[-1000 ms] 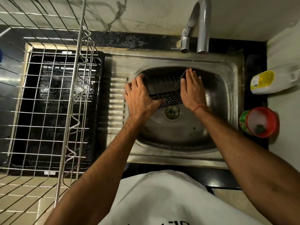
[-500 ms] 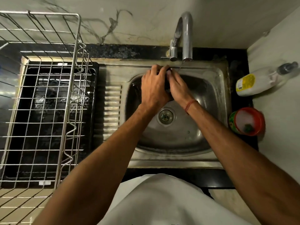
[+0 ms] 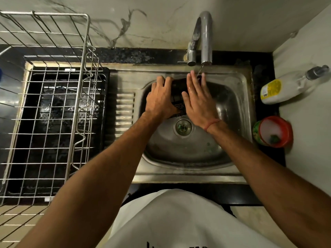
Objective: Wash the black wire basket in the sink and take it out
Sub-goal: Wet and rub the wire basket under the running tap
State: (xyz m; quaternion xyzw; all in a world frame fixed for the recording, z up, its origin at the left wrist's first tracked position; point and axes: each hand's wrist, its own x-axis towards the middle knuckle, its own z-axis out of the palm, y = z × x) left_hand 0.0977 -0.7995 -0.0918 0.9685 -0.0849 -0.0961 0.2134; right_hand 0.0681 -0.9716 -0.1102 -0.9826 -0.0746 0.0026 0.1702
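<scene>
A steel dish rack [image 3: 53, 108] stands at the left. In the sink [image 3: 238, 81], the left hand [image 3: 161, 99] grips the black wire basket [image 3: 180, 106] with curled fingers; the right hand [image 3: 199, 101] lies flat on it, fingers straight, under the tap [image 3: 206, 36]. 2 containers sit at the far right.

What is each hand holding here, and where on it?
Left hand grips the black wire basket at its left side; right hand lies flat against its right side.

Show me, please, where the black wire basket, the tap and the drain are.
black wire basket [image 3: 180, 106]: head view, mesh showing between the hands.
tap [image 3: 206, 38]: head view, curved spout.
drain [image 3: 183, 126]: head view, strainer centre.
</scene>
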